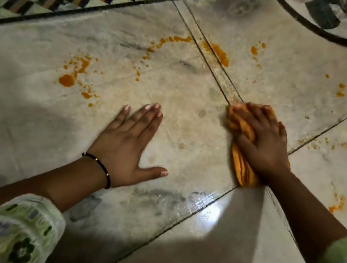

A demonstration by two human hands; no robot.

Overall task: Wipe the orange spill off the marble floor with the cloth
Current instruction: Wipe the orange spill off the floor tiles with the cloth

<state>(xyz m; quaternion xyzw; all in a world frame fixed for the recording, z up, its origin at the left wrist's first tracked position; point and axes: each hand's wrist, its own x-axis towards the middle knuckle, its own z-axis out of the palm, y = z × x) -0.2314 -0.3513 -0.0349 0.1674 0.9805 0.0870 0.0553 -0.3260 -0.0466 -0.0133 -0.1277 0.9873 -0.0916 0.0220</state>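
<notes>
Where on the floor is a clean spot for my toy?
Clean marble lies between the left hand and the cloth under the right hand, and nearer the sleeves. Orange spill dots the floor beyond the hands and at far right.

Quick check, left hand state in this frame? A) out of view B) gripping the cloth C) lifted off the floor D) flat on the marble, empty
D: the left hand lies palm-down with fingers spread on the marble floor, while the right hand presses the orange cloth.

No readable text or labels anywhere.
</notes>
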